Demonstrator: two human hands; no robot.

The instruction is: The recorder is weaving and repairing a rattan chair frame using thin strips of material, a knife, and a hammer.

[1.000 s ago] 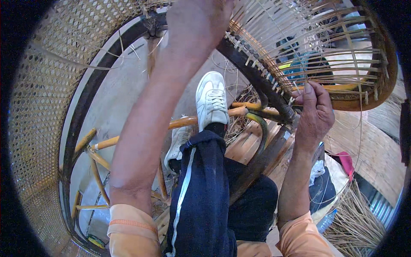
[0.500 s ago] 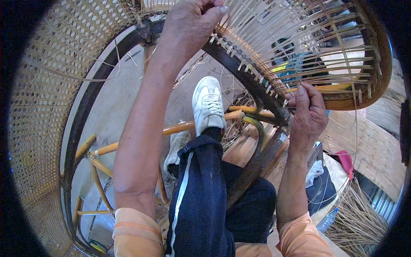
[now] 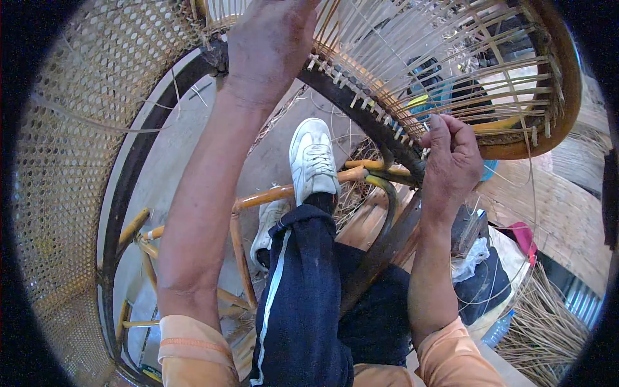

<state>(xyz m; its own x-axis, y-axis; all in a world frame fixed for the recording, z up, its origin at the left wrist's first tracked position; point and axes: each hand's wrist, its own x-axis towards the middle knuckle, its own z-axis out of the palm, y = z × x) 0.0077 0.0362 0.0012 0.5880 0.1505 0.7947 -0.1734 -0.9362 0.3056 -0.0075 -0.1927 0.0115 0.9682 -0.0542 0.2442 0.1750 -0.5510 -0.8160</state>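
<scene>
A rattan chair frame arches ahead of me, its curved panel strung with cane strands (image 3: pixel 445 77) inside a brown rim (image 3: pixel 567 97). Pale strand ends wrap in a row along the dark curved rail (image 3: pixel 342 87). My right hand (image 3: pixel 454 158) is at the panel's lower edge, thumb and fingertips pinched on a thin cane strand among the stretched ones. My left hand (image 3: pixel 274 42) reaches over the panel's upper left end; its fingertips are cut off by the picture's top edge, so its grip is hidden. A long loose strand hangs down to the right of my right hand.
A finished woven cane panel (image 3: pixel 64 193) curves along the left. Rattan legs and braces (image 3: pixel 264 197) cross beneath, near my white shoe (image 3: pixel 314 155). At the right lie wooden boards (image 3: pixel 541 206), a bundle of cane strips (image 3: pixel 545 329), a pink item (image 3: pixel 521 238) and a crumpled plastic bag (image 3: pixel 471 261).
My left hand has moved up and slightly left, its fingers leaving the picture. My right hand has shifted a little left and up, still pinching; the strung panel appears slightly further left.
</scene>
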